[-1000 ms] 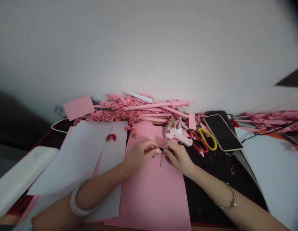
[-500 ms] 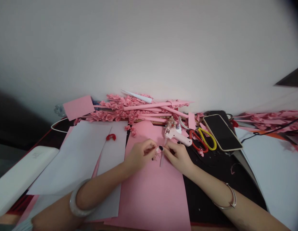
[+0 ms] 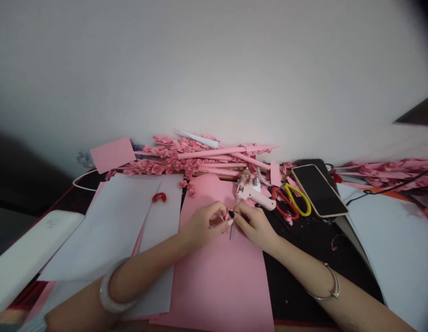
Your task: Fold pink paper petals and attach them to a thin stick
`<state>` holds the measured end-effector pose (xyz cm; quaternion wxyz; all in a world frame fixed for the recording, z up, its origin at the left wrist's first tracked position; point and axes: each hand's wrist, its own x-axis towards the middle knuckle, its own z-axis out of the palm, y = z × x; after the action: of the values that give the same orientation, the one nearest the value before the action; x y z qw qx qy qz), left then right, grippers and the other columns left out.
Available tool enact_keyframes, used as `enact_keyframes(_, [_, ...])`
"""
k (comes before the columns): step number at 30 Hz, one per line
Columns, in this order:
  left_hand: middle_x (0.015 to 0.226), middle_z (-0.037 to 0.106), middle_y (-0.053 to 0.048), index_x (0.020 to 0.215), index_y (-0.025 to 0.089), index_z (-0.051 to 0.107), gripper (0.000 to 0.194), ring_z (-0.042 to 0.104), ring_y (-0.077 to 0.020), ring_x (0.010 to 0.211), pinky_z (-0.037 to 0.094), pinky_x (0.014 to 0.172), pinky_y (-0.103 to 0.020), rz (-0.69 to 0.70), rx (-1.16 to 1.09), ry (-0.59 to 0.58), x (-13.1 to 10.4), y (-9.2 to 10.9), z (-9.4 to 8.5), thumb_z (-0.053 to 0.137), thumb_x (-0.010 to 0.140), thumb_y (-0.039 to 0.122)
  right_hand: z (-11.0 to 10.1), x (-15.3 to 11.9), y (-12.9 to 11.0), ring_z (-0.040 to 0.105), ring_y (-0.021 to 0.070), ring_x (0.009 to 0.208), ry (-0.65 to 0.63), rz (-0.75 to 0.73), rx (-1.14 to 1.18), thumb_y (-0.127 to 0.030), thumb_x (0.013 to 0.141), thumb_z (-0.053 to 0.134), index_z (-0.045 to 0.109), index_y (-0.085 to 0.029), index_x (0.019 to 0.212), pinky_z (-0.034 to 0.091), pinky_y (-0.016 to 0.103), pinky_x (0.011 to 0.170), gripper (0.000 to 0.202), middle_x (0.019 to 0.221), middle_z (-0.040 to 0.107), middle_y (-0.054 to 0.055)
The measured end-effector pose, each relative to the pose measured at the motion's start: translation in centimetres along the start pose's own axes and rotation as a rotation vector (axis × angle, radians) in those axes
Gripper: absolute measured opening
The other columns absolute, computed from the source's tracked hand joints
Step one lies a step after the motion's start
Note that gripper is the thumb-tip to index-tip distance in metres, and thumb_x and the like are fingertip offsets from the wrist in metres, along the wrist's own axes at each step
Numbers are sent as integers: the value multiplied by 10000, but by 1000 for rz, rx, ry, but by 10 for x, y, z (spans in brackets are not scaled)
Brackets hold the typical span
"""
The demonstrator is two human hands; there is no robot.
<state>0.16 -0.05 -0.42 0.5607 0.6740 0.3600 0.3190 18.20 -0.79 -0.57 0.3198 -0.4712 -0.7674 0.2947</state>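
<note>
Above the pink paper sheet (image 3: 219, 281), my left hand (image 3: 202, 226) and my right hand (image 3: 257, 227) meet fingertip to fingertip. Both are closed in a pinch on a small piece of pink folded paper (image 3: 228, 214), largely covered by the fingers; its exact shape is hard to make out. A thin greyish stick (image 3: 232, 234) points down from beneath my right fingers, its upper end hidden. Just beyond the right hand lies a pink glue gun (image 3: 253, 193), its nozzle end towards my fingers. Small pink paper flowers (image 3: 190, 188) rest behind my left hand.
Pink paper flower stems (image 3: 179, 154) are heaped along the wall. Right of the glue gun are red-and-yellow-handled scissors (image 3: 290, 203) and a phone (image 3: 319, 190). White sheets (image 3: 106, 221) and a long white box-like device (image 3: 34, 258) lie left; more white paper (image 3: 396, 235) lies right.
My left thumb has shifted right and down, against my right fingertips. The pink paper piece, which hung below the fingers, now sits higher between them. Both forearms have barely moved.
</note>
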Motion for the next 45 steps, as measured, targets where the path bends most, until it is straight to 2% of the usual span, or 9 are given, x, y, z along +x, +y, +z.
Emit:
enact_keyframes(5, [762, 548, 11, 776, 171, 482, 94, 569, -112, 683, 461, 640, -237, -1, 0, 12, 0, -2, 1, 564, 784, 217, -1, 0, -1, 349, 86, 467, -30, -44, 2, -211, 896, 434, 445, -178, 638, 285, 213, 481, 260, 518, 375, -58])
enact_keyframes(11, [755, 533, 18, 747, 169, 511, 86, 530, -102, 661, 454, 613, -218, 6, 81, 37, 2, -3, 1, 590, 749, 202, -4, 0, -4, 373, 94, 487, -132, -80, -19, -151, 896, 383, 434, -183, 666, 304, 214, 504, 238, 539, 387, -49])
enact_keyframes(16, [758, 540, 9, 722, 175, 518, 83, 522, -123, 701, 439, 621, -230, 78, 211, 33, 3, -1, -1, 597, 729, 148, -6, -1, -5, 392, 101, 527, -184, -102, 0, -148, 900, 358, 428, -188, 698, 324, 211, 524, 218, 589, 396, -39])
enact_keyframes(26, [781, 539, 6, 715, 183, 513, 110, 519, -136, 745, 427, 663, -245, 191, 271, 39, 4, -2, -2, 605, 731, 125, -5, -1, -3, 352, 101, 531, -206, -99, -1, -119, 832, 434, 410, -190, 678, 297, 198, 497, 171, 588, 376, -44])
enact_keyframes(32, [774, 557, -2, 674, 183, 501, 137, 537, -141, 746, 439, 674, -253, 222, 267, 58, 4, 0, -3, 610, 734, 127, -4, -2, -2, 348, 100, 536, -199, -122, 6, -83, 811, 410, 398, -193, 683, 292, 204, 513, 169, 598, 366, -48])
enact_keyframes(39, [752, 563, 2, 663, 182, 533, 133, 559, -141, 740, 471, 674, -258, 227, 299, 132, 4, 0, -4, 644, 714, 128, -3, 0, -2, 324, 93, 505, -200, -70, 11, -149, 862, 405, 370, -196, 668, 274, 201, 486, 202, 569, 341, -57])
enact_keyframes(45, [761, 558, -2, 659, 175, 555, 132, 575, -139, 748, 495, 666, -253, 214, 310, 178, 4, 0, -5, 662, 702, 110, -5, 1, -4, 336, 91, 510, -205, -95, 28, -171, 894, 386, 381, -188, 646, 280, 203, 499, 248, 566, 349, -52])
